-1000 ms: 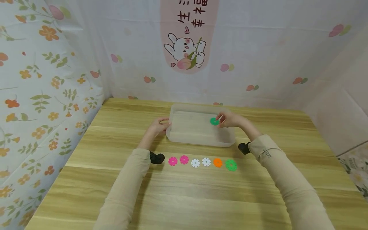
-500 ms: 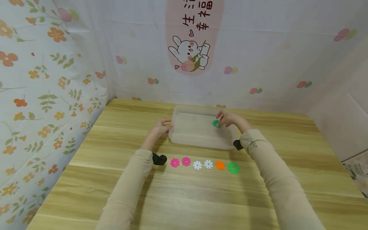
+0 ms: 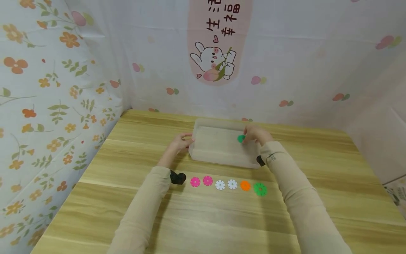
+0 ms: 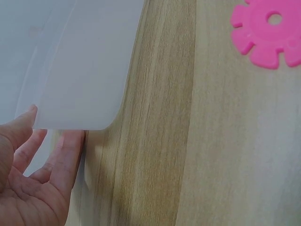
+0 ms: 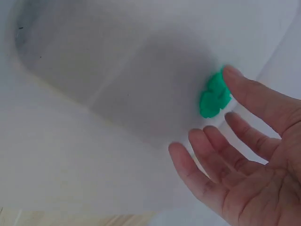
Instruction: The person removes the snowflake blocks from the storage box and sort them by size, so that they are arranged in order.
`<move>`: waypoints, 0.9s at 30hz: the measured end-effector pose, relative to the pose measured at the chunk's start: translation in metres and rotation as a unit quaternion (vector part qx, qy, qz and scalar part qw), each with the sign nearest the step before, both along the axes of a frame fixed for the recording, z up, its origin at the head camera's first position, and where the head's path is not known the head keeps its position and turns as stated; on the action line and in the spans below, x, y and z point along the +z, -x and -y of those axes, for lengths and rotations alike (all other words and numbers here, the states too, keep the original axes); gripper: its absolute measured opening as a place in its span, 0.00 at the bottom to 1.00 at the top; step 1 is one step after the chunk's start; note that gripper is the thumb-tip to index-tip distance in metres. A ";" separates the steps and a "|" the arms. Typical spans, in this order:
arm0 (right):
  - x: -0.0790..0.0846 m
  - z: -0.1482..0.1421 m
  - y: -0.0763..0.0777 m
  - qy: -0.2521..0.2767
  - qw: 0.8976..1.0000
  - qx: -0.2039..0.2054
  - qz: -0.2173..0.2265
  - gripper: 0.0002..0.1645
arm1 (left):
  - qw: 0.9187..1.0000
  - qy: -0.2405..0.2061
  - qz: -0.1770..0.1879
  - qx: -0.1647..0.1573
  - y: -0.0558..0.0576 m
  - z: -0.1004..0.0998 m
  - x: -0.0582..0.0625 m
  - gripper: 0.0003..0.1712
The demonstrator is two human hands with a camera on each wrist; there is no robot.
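At the left end of the translucent plastic tray (image 3: 219, 163), my left hand (image 3: 180, 143) pinches the rim. In the left wrist view the thumb lies on the rim and the fingers sit against the outer wall. My right hand (image 3: 257, 134) reaches into the right part of the tray over a green notched disc (image 3: 241, 138). The right wrist view has the thumb tip touching the green disc (image 5: 210, 103), while the other fingers are spread beside it, apart from each other. The hand partly covers the disc in the head view.
In front of the tray lies a row of notched discs: two pink (image 3: 195, 182), two white (image 3: 220, 185), one orange (image 3: 245, 186) and one larger green disc (image 3: 260, 189). The wooden table (image 3: 203, 222) ends at a patterned cloth (image 3: 152, 70) behind and at the left.
My right hand has lowered toward the green disc in the tray and now covers more of it. The left hand stays on the tray's left end. The head view has shifted slightly.
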State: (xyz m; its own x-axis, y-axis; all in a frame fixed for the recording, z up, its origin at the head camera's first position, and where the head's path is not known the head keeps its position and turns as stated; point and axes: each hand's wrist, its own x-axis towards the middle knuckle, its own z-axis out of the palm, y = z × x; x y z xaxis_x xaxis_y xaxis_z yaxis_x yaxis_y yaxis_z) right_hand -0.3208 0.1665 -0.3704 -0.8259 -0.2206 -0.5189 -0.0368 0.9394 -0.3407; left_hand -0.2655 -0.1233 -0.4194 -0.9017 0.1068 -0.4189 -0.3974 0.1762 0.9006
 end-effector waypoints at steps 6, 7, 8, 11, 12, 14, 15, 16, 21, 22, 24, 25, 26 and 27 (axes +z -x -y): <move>-0.013 0.003 0.005 -0.039 0.996 0.049 -0.057 0.27 | 1.000 0.000 0.006 0.004 0.000 -0.003 0.001 0.26; -0.014 0.004 0.005 -0.039 0.996 0.053 -0.059 0.27 | 1.000 0.001 0.006 0.003 0.000 -0.003 0.001 0.26; -0.015 0.005 0.005 -0.035 0.996 0.053 -0.061 0.27 | 1.000 0.002 0.006 0.003 0.000 -0.003 0.001 0.26; -0.016 0.008 0.004 -0.022 0.997 0.046 -0.051 0.27 | 1.000 0.003 0.003 0.005 0.000 -0.002 0.001 0.26; -0.016 0.009 0.003 -0.016 0.998 0.042 -0.046 0.28 | 1.000 0.005 0.001 0.004 0.000 -0.002 0.000 0.26; -0.015 0.008 0.001 -0.012 0.998 0.038 -0.047 0.28 | 1.000 0.006 -0.001 0.004 0.000 -0.003 0.000 0.27; -0.016 0.008 0.000 -0.010 0.998 0.039 -0.049 0.28 | 1.000 0.006 0.000 0.004 0.000 -0.004 -0.001 0.27; -0.016 0.008 0.000 -0.008 0.998 0.040 -0.050 0.28 | 1.000 0.006 -0.001 0.002 0.000 -0.004 -0.001 0.27; -0.018 0.006 -0.002 0.055 0.995 0.063 -0.049 0.17 | 1.000 0.007 -0.001 -0.002 -0.001 -0.005 -0.002 0.27; -0.020 0.004 0.000 0.070 0.994 0.071 -0.046 0.15 | 1.000 0.009 -0.002 -0.003 -0.001 -0.005 -0.002 0.27; -0.034 -0.006 0.011 0.122 0.987 0.097 -0.044 0.14 | 1.000 0.011 -0.001 -0.003 0.000 -0.004 -0.002 0.27; -0.035 -0.008 0.012 0.125 0.986 0.102 -0.043 0.15 | 1.000 0.012 -0.001 -0.002 0.000 -0.004 -0.002 0.27; -0.036 -0.008 0.012 0.132 0.985 0.107 -0.041 0.16 | 1.000 0.013 -0.002 -0.002 0.000 -0.003 -0.002 0.27; -0.034 -0.009 0.010 0.138 0.984 0.105 -0.040 0.16 | 1.000 0.012 -0.003 -0.002 0.000 -0.003 -0.001 0.27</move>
